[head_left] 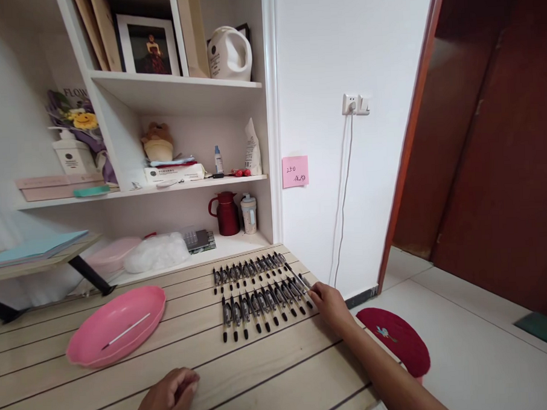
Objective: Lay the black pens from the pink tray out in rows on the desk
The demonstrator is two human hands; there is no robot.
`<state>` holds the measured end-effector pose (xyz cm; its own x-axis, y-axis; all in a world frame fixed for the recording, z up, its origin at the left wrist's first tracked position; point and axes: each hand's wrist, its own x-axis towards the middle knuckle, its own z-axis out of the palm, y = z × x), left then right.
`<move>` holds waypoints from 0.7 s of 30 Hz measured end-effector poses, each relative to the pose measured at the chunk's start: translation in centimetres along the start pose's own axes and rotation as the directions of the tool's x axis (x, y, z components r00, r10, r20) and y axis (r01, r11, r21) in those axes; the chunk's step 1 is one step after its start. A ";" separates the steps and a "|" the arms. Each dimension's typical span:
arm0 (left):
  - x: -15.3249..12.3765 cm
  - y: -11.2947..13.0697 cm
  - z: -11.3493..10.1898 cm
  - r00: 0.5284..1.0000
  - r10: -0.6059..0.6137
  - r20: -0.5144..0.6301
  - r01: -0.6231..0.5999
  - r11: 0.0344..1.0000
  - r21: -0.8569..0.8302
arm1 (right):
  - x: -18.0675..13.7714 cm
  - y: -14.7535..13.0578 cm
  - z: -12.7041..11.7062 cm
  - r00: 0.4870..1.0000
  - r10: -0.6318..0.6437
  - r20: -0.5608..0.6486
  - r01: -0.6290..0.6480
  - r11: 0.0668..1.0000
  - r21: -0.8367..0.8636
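Observation:
My right hand is at the right end of the pens, its fingers pinched on a slim pen refill with a dark tip. Beside it on the wooden table, black pens lie in two rows: a far row and a near row, several in each. Resting loosely curled near the table's front is my left hand, with nothing visible in it. To its upper left stands a pink dish, and a single white refill with a dark tip lies in it.
Behind the table is a white shelf unit with a red jug, a cup and a cotton-like white bundle. A small raised stand bears paper at left. A red round stool is beside the table's right edge.

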<state>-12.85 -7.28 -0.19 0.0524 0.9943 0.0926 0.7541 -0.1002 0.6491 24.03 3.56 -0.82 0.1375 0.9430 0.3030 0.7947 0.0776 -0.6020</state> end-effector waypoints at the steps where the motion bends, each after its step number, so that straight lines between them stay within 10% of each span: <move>1: 0.3 0.5 0.0 0.999 -0.043 0.013 0.043 0.998 -0.037 | -0.4 -0.4 0.0 1.000 -0.025 0.001 0.024 0.996 0.090; 7: 2.7 6.0 2.4 0.947 -0.125 0.295 0.278 0.778 -0.564 | -4.5 -3.9 1.7 0.983 -0.066 0.174 -0.045 0.820 0.571; 13: 4.5 11.1 6.9 0.971 -0.065 0.231 0.240 0.311 -0.920 | -8.5 -7.4 5.0 0.940 -0.109 0.323 -0.155 0.707 0.690; 17: 5.4 11.7 8.3 0.973 -0.153 0.171 0.196 0.173 -0.965 | -6.8 -6.6 3.9 0.931 -0.141 0.338 -0.099 0.790 0.605; 21: 5.5 11.0 8.6 0.961 -0.140 0.240 0.261 0.154 -0.953 | -1.6 -3.1 0.2 0.997 0.072 0.010 -0.073 0.976 0.207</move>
<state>1.32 -2.63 0.99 0.1020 0.9778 -0.1830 -0.4938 0.2095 0.8440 21.26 1.89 0.42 0.1887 0.9493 0.2514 0.6429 0.0741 -0.7623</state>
